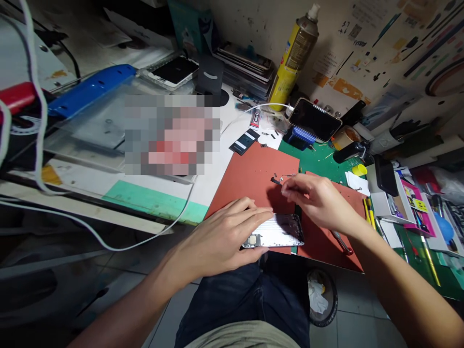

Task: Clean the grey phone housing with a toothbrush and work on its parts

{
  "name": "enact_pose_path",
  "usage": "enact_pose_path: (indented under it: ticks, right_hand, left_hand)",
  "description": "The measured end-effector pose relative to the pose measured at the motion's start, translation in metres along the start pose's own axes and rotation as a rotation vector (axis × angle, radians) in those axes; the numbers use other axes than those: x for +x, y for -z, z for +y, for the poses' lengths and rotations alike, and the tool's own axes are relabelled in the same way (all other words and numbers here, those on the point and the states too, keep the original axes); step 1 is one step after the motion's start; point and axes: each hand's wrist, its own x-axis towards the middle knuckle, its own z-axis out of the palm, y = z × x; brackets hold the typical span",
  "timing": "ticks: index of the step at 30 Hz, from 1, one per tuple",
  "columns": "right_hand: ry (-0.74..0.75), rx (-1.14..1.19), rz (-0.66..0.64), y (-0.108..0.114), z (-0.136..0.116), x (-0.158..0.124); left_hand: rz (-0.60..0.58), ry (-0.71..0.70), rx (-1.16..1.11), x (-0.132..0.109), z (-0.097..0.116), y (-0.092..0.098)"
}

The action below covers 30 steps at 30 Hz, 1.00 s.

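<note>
My left hand (pixel 232 229) grips an opened phone housing (pixel 277 229) by its sides, fingers over the far edge and thumb along the near edge. The housing lies near the front of a reddish-brown mat (pixel 239 183), its silvery inner face up, with a small square part at its left end. Beyond it, my right hand (pixel 313 198) is closed in a pinch over the mat. A small dark strip-like part (pixel 275 181) is right by its fingertips; whether the fingers hold it or something else I cannot tell. Several tiny parts lie close by.
A phone on a stand (pixel 315 119) with a white cable stands behind the mat. A yellow spray can (pixel 295 58) leans by the wall. A screwdriver (pixel 342 243) lies under my right forearm. Tool trays (pixel 397 205) line the right side. A clear plastic case (pixel 87 130) is at left.
</note>
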Motion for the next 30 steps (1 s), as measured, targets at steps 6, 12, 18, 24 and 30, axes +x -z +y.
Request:
enact_pose_path:
  ticks: [6,12,18,24,30]
  right_hand:
    - [-0.156,0.438,-0.062,-0.025,-0.012,-0.034]
    - [-0.228,0.655,-0.037,-0.03,-0.016,-0.041]
    - [-0.247,0.695,-0.057,-0.036,-0.013,-0.042]
    - [-0.272,0.771,-0.037,-0.038,-0.011,-0.043]
    - [-0.255,0.744,-0.03,-0.039,-0.009,-0.046]
  left_hand:
    - [0.012,-0.045,0.048,-0.001,-0.002,-0.001]
    - [0.02,-0.045,-0.014,0.002,-0.001,-0.002]
    - [0.011,-0.03,-0.049,0.002,-0.002,-0.002]
    - [0.036,-0.024,-0.089,0.001,-0.003,-0.001]
    - [0.065,-0.057,-0.051,0.001,-0.002,-0.003]
